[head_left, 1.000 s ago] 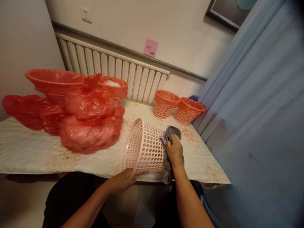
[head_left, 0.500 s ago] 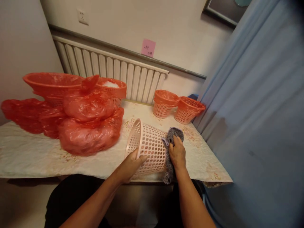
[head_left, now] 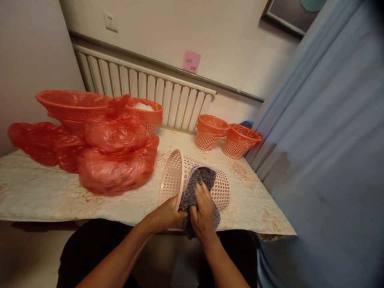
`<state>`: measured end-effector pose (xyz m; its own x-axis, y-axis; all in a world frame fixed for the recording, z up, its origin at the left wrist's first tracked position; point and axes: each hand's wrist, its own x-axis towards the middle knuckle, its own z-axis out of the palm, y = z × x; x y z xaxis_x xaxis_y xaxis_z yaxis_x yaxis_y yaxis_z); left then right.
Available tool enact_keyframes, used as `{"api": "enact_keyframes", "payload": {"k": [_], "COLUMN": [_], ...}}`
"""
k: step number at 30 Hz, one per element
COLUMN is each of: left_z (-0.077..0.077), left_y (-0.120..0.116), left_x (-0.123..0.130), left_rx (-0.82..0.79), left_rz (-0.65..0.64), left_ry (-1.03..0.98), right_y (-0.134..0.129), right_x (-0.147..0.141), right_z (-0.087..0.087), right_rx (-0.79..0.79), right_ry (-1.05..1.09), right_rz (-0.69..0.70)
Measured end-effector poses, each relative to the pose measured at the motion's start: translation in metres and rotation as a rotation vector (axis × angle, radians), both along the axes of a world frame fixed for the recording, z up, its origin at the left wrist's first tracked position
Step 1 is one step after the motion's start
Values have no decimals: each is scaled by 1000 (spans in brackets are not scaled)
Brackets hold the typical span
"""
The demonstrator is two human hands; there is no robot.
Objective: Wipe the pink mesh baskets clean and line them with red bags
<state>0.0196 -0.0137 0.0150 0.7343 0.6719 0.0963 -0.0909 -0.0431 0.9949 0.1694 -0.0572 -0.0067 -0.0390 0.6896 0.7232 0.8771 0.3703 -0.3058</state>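
Observation:
A pale pink perforated plastic wastebasket (head_left: 221,188) lies on its side at the front of the table, its open mouth turned left. My left hand (head_left: 166,215) is closed on the lower part of its rim, some fingers hidden inside. Against the basket's side, my right hand (head_left: 204,210) presses a dark grey cloth (head_left: 195,184), which partly covers the wall. The cloth's lower end hangs down near the table edge.
Filled red plastic bags (head_left: 117,172) are heaped at the left. Behind them stand a wide red-lined basket (head_left: 72,102) and another lined basket (head_left: 154,116). Two smaller lined baskets (head_left: 211,134) stand at the back right, beside a blue curtain (head_left: 315,160). A radiator (head_left: 132,82) lines the wall.
My right hand has moved the grey cloth left, from the basket's bottom end to the middle of its side. My left hand keeps hold of the rim.

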Motion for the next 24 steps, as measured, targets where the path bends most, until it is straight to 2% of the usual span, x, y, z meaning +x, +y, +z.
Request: {"api": "enact_keyframes", "payload": {"k": [3, 7, 11, 13, 15, 17, 20, 24], "left_z": [-9, -25, -42, -46, -45, -40, -32, -27], "left_y": [2, 5, 4, 4, 5, 7, 10, 9], "left_x": [-5, -16, -20, -16, -9, -1, 6, 6], "left_rx": [93, 97, 97, 39, -56, -122, -139, -177], "left_rz": [-23, -160, -185, -204, -190, -99, -6, -49], "left_ry": [96, 125, 107, 61, -6, -76, -130, -158], "right_y": [9, 31, 47, 50, 49, 45, 39, 45], "right_x": [-16, -17, -17, -18, -19, -19, -18, 5], "right_z": [20, 38, 44, 43, 41, 38, 36, 33], "right_rx": [-13, 1, -6, 5, 16, 18, 14, -56], "right_ry": [-39, -30, 19, 29, 30, 27, 20, 20], "right_rz": [95, 100, 66, 63, 62, 55, 47, 44]}}
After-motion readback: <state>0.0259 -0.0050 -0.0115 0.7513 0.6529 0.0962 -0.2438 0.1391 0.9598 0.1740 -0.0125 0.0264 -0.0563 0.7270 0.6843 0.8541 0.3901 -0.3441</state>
